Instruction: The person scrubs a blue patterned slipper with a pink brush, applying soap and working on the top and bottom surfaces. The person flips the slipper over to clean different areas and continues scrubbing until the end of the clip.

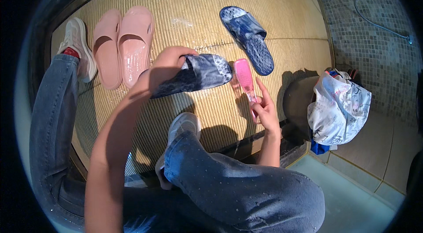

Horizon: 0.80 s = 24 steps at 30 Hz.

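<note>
Floor, head view: ribbed tan mat [286, 21] is running past the upper frame edge.
Left hand [169, 63]: is gripping the foamy blue slipper [202, 73], covering one end; some fingers are hiding.
Slipper position: is lying between the pink slippers [137, 50] and the pink brush [243, 74].
Right hand [265, 110]: is pinching the brush handle; bristles are staying unclear.
White cloth [339, 109]: is concealing its support.
</note>
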{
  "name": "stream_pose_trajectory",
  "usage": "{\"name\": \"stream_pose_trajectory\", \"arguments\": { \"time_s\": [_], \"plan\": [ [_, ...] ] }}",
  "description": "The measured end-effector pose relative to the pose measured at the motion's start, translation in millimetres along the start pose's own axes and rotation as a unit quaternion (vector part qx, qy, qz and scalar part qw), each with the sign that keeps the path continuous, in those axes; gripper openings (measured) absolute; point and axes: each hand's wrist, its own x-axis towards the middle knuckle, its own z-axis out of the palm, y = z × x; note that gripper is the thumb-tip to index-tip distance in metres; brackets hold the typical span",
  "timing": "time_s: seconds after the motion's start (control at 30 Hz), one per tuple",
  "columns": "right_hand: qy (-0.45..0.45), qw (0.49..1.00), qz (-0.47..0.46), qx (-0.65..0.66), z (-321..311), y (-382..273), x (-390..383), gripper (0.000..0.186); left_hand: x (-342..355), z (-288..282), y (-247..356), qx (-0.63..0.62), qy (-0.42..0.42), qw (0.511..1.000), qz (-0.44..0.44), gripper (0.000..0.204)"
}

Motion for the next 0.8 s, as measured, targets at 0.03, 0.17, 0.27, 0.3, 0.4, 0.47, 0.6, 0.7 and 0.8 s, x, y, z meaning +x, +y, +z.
{"name": "stream_pose_trajectory", "arguments": {
  "time_s": [0.03,0.17,0.27,0.3,0.4,0.47,0.6,0.7,0.8],
  "plan": [
    [-0.012,0.999,-0.006,-0.036,-10,-1,1,0.055,-8,8,2,0.027,0.031,0.999,0.025,0.039],
    [-0.078,0.994,0.001,-0.075,-38,-3,16,0.022,-54,27,0,0.051,0.045,0.997,0.048,0.062],
    [-0.052,0.988,0.088,-0.115,-54,-13,23,0.016,-67,40,7,0.099,0.013,0.994,0.038,0.101],
    [-0.043,0.985,0.107,-0.125,-50,-20,24,0.015,-69,40,11,0.116,0.027,0.992,0.041,0.103],
    [-0.014,0.982,0.096,-0.161,-57,-36,27,0.02,-75,42,27,0.171,0.042,0.984,0.034,0.114],
    [-0.017,0.965,0.096,-0.243,-66,-38,44,0.028,-77,43,25,0.174,0.023,0.983,0.049,0.115],
    [-0.127,0.947,0.106,-0.274,-50,-26,86,0.041,-83,59,22,0.165,0.047,0.983,0.068,0.117],
    [-0.21,0.939,0.097,-0.254,7,-9,104,0.028,-82,57,30,0.171,0.049,0.981,0.073,0.117],
    [-0.241,0.94,0.091,-0.223,35,-2,109,0.028,-88,51,24,0.154,0.041,0.984,0.076,0.117]
  ]
}}
